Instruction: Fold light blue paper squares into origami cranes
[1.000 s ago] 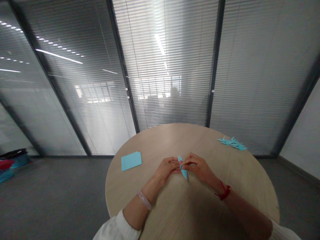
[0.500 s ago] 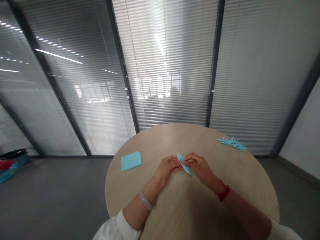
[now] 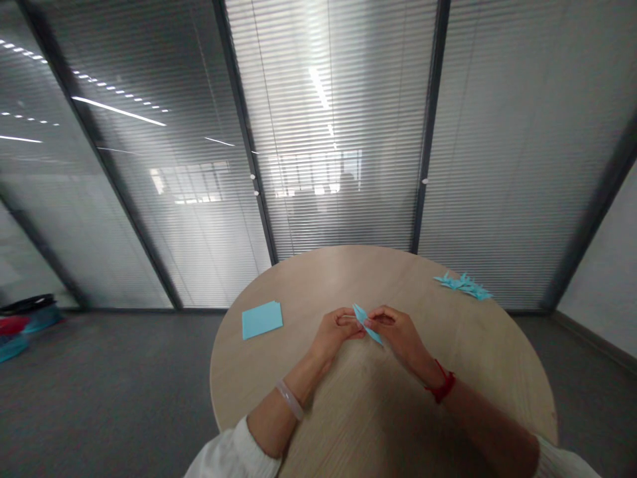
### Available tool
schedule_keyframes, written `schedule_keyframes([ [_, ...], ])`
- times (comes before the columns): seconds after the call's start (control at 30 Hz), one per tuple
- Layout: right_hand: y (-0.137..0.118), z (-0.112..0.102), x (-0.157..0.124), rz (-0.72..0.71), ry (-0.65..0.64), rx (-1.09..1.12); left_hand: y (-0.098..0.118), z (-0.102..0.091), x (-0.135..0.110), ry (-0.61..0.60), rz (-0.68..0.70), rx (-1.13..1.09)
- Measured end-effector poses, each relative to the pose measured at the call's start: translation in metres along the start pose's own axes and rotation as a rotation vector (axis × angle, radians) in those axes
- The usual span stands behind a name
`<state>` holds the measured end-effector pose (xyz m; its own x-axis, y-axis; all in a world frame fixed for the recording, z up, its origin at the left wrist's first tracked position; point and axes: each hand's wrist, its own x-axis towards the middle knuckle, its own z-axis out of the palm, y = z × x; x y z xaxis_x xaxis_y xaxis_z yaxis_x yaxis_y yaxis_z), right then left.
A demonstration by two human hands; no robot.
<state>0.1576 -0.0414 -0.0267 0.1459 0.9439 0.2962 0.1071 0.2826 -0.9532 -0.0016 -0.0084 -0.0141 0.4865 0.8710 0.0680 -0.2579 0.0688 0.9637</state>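
Observation:
Both my hands hold a narrow folded piece of light-blue paper (image 3: pixel 367 324) above the middle of the round wooden table (image 3: pixel 308 285). My left hand (image 3: pixel 336 332) pinches its left side between thumb and fingers. My right hand (image 3: pixel 395 334) grips it from the other side, and the fingers hide its middle. A pale bangle (image 3: pixel 289 400) circles my left wrist, and a red cord (image 3: pixel 441 386) circles my right. To the left of my hands lies a flat light-blue paper square (image 3: pixel 261 320).
Several small folded light-blue paper pieces (image 3: pixel 462 285) lie in a heap near the table's far right edge. Beyond the table stand glass partitions with slatted blinds (image 3: pixel 343 133). Colourful bags (image 3: pixel 20 325) sit on the grey floor at far left.
The folded paper has swung from nearly upright to a slant, its lower tip moving right. My hands have turned slightly around it and still hold it.

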Motion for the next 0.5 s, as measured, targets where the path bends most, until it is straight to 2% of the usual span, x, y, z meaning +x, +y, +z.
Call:
schedule_keyframes([
  [0.23, 0.0039, 0.0021, -0.0008, -0.007, 0.028, -0.024, 0.0013, 0.0060, -0.0014, 0.053, 0.010, -0.015],
  [0.5, 0.0067, 0.0014, 0.0007, -0.065, 0.063, 0.049, -0.0004, 0.0077, -0.0016, 0.004, 0.027, -0.034],
])
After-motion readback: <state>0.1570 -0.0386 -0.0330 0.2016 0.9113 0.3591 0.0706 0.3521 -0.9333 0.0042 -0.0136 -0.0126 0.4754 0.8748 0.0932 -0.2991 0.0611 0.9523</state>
